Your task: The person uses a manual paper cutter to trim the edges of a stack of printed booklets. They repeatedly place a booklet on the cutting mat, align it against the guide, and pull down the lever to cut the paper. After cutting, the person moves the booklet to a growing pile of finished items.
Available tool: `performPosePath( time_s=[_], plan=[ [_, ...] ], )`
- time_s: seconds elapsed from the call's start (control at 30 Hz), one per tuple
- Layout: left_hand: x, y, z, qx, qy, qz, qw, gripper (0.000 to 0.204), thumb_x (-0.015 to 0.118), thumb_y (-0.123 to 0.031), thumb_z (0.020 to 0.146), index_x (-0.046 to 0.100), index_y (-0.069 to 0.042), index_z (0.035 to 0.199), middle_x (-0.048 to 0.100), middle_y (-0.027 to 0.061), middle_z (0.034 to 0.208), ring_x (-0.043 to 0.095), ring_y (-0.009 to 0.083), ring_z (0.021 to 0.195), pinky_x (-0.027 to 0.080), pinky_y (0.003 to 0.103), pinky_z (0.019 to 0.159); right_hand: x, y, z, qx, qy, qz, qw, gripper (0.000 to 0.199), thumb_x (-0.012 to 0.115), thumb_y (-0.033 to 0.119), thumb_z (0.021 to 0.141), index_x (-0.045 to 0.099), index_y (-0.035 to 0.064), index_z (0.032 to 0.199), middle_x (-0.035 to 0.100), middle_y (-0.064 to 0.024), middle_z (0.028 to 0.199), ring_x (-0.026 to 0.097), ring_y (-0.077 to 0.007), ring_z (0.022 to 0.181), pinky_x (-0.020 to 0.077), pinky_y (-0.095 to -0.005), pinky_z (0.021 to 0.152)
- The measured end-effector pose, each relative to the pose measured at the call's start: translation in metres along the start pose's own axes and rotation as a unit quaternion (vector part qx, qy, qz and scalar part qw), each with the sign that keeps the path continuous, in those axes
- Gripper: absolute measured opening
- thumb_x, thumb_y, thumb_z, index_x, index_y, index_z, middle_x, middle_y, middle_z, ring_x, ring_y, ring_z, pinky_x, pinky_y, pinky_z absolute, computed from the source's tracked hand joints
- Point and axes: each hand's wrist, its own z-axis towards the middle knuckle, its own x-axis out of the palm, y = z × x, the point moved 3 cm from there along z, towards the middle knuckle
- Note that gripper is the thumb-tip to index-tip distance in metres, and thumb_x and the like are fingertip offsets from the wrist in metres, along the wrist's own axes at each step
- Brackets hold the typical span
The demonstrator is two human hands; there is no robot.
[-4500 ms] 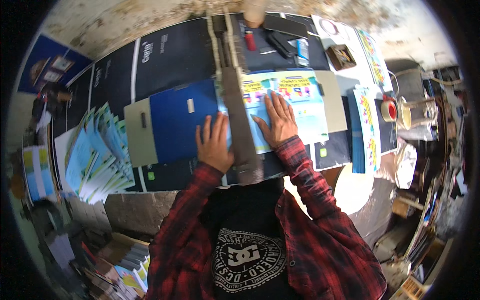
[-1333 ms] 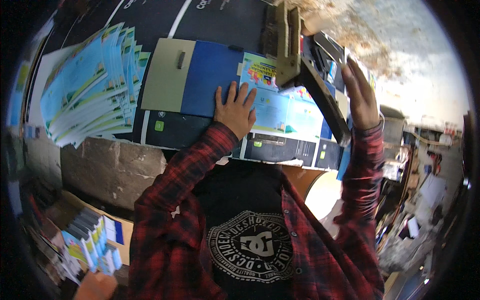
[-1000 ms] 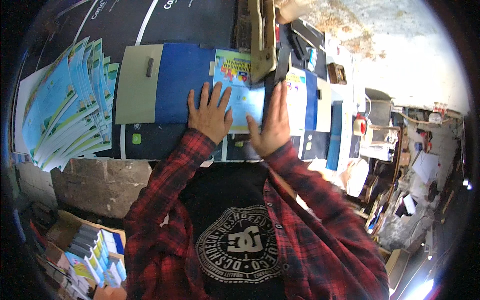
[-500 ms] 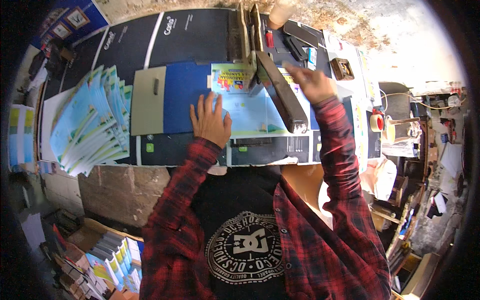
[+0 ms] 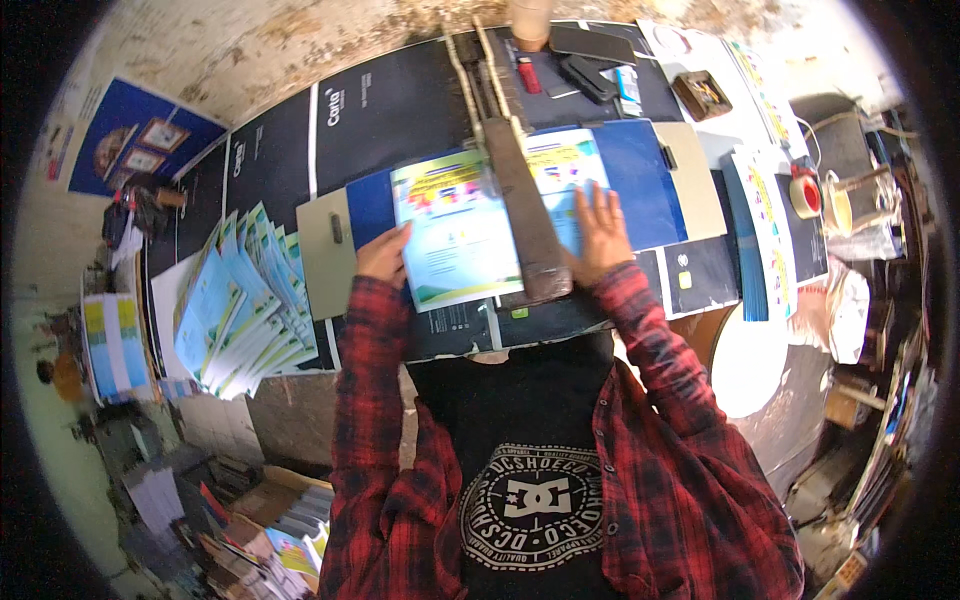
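The left hand (image 5: 383, 257) grips a blue-and-green printed sheet (image 5: 455, 232); the right hand (image 5: 600, 232) presses flat, fingers spread, beside the cutter arm (image 5: 525, 225).

Both forearms in red plaid sleeves rise from lower edge, elbows bent, converging upward. Left hand (image 5: 384, 257) at sleeve cuff, fingers curled, thumb side pinching edge of something flat. Right hand (image 5: 598, 236) palm down, fingers spread and extended forward, pressing flat. Hands level with each other, well apart.
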Motion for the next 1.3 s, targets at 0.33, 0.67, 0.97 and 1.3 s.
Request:
performPosePath(
  time_s=[0.33, 0.67, 0.97, 1.3],
  plan=[
    [-0.043, -0.011, -0.001, -0.033, -0.036, -0.009, 0.999, 0.032, 0.066, -0.016, 0.094, 0.061, 0.003, 0.119, 0.071, 0.0101, 0.101, 0.069, 0.0168, 0.082, 0.059, 0.03, 0.073, 0.004, 0.047, 0.01, -0.007, 0.014, 0.101, 0.995, 0.094, 0.063, 0.054, 0.086, 0.026, -0.0036, 0.15, 0.024, -0.0245, 0.158, 0.02, -0.0361, 0.148, 0.0189, -0.0461, 0.12],
    [-0.04, -0.027, -0.02, 0.281, -0.194, 0.332, 0.879, 0.048, 0.072, -0.023, 0.089, 0.057, 0.001, 0.128, 0.068, 0.0119, 0.106, 0.066, 0.0228, 0.093, 0.054, 0.036, 0.083, 0.011, 0.038, 0.013, -0.031, 0.013, 0.085, 0.996, 0.091, 0.066, 0.047, 0.086, 0.025, -0.0023, 0.151, 0.024, -0.0222, 0.158, 0.022, -0.0362, 0.148, 0.0219, -0.0458, 0.12],
    [0.064, 0.044, -0.055, 0.411, -0.053, 0.683, 0.601, 0.075, 0.051, -0.051, 0.094, 0.036, -0.003, 0.149, 0.029, 0.0128, 0.159, 0.024, 0.0322, 0.148, 0.017, 0.06, 0.116, 0.029, 0.012, 0.018, -0.101, 0.015, 0.093, 0.99, 0.066, 0.049, 0.006, 0.09, 0.028, 0.0044, 0.152, 0.025, -0.018, 0.159, 0.026, -0.0349, 0.147, 0.0287, -0.0429, 0.118],
    [0.065, 0.047, -0.053, 0.438, -0.078, 0.647, 0.619, 0.07, 0.05, -0.05, 0.094, 0.042, -0.004, 0.146, 0.034, 0.0122, 0.157, 0.029, 0.0313, 0.146, 0.017, 0.059, 0.115, -0.216, 0.124, 0.069, -0.129, -0.102, 0.198, 0.966, 0.056, 0.06, 0.043, 0.095, 0.058, -0.0019, 0.128, 0.063, -0.0311, 0.118, 0.066, -0.0402, 0.106, 0.0528, -0.0416, 0.088]
  ],
)
